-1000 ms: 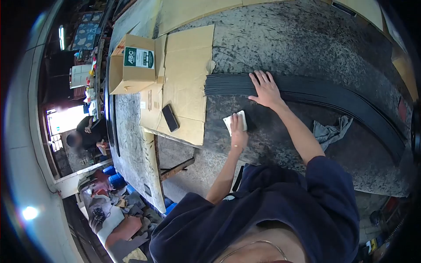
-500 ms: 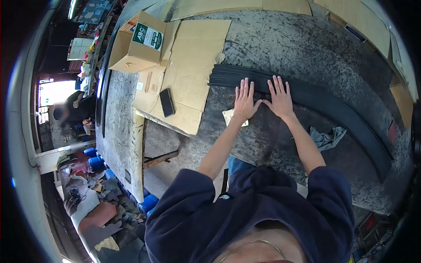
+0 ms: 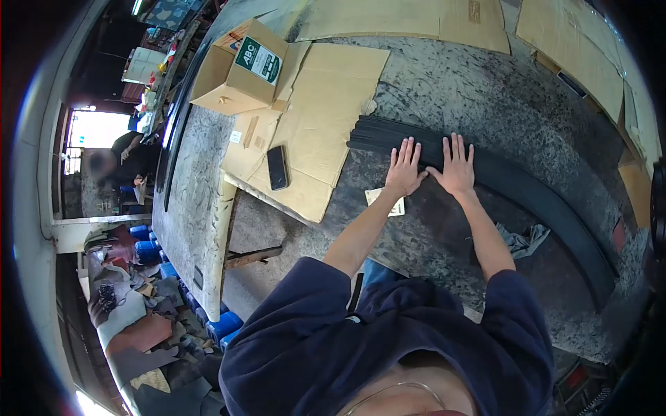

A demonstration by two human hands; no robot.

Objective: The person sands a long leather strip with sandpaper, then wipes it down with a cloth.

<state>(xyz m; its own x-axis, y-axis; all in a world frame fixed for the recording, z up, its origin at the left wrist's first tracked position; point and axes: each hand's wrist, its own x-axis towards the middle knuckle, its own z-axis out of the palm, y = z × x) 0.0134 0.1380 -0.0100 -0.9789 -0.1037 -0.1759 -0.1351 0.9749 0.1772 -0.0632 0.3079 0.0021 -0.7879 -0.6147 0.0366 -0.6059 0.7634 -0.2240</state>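
A long, curved stack of thin black strips (image 3: 538,191) lies along the table. My left hand (image 3: 404,170) rests flat on it near its left end, fingers stretched out. Just to the right, my right hand (image 3: 455,166) is also laid flat on the strips, fingers slightly spread. Both thumbs point inward and nearly meet below the stack's near edge. Under my left wrist, a small pale card (image 3: 385,202) with markings is partly covered by the forearm. A crumpled grey cloth (image 3: 527,241) sits beside my right forearm.
On the dark, stained table (image 3: 444,243), flattened cardboard (image 3: 347,90) lies at left, bearing a black phone (image 3: 277,168) and an open box (image 3: 229,91). More cardboard (image 3: 569,48) covers the far right. Blue containers (image 3: 223,324) and scraps (image 3: 142,333) lie lower left; another person (image 3: 132,156) is beyond.
The whole view has shifted a little, so the table and things appear lower and further right. Both hands stay flat at about the same place on the black strips.
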